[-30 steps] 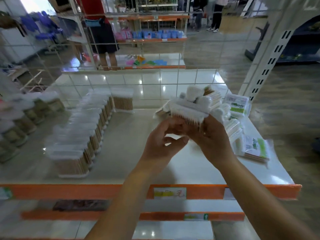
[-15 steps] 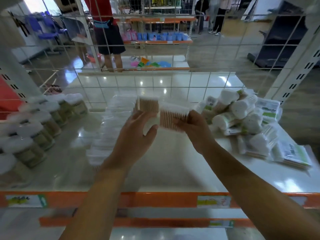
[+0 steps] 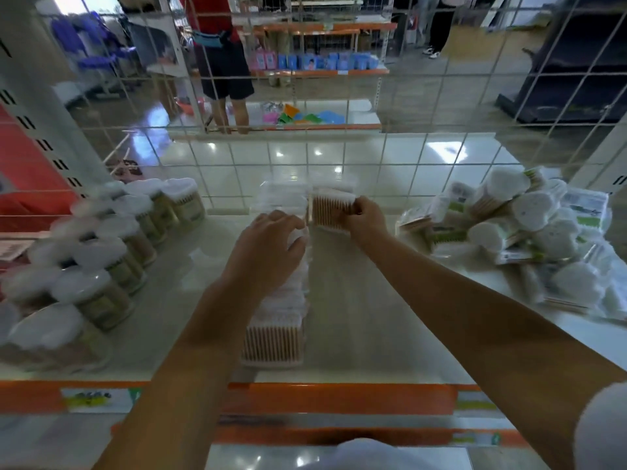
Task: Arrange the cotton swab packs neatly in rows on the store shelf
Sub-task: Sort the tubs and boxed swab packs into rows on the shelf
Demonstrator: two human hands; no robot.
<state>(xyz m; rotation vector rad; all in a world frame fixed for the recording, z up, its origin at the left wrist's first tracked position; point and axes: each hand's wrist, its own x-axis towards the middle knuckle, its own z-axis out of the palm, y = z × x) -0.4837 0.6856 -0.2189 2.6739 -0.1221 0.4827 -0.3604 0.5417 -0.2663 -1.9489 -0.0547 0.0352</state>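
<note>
Right hand (image 3: 364, 220) grips a swab pack (image 3: 330, 210); left hand (image 3: 271, 247) rests loosely spread on the row (image 3: 276, 320).

A white store shelf (image 3: 356, 320) with an orange front edge carries a straight row of rectangular cotton swab packs (image 3: 281, 300) down its middle. Round swab jars with white lids (image 3: 112, 252) stand in rows at the left, and a loose heap of bagged swab packs (image 3: 529, 232) lies at the right.
</note>
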